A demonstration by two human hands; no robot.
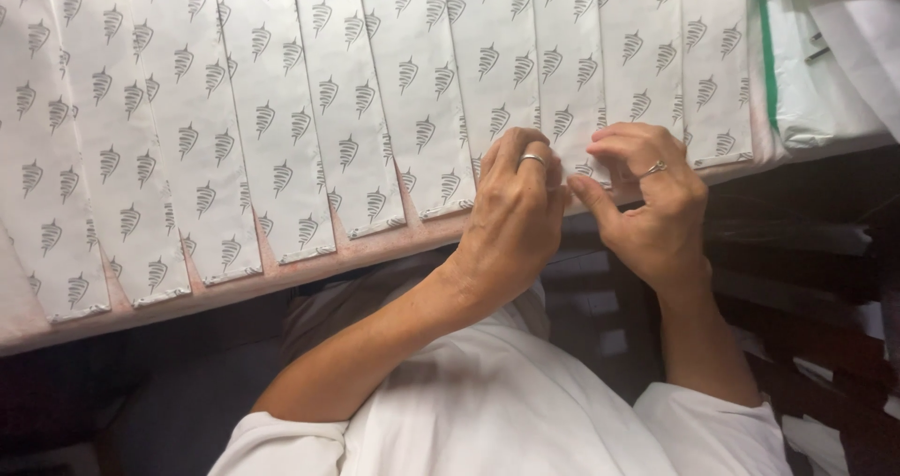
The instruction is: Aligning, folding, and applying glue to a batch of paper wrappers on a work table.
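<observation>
Several long white paper bags point(281, 120) printed with grey leaf-like marks lie in an overlapping row on a pale pinkish table point(234, 284). My left hand point(514, 218), with a ring on it, curls its fingers over the near end of one bag point(570, 82) at the table's front edge. My right hand point(652, 199), also ringed, pinches the same bag's end from the right side. The two hands meet there, fingertips touching, and hide the bag's bottom flap. White sleeves cover my upper arms.
At the far right lies a stack of white sheets with a green edge point(797, 73). Below the table edge are dark wooden slats point(806, 279) and my white clothing point(506, 401).
</observation>
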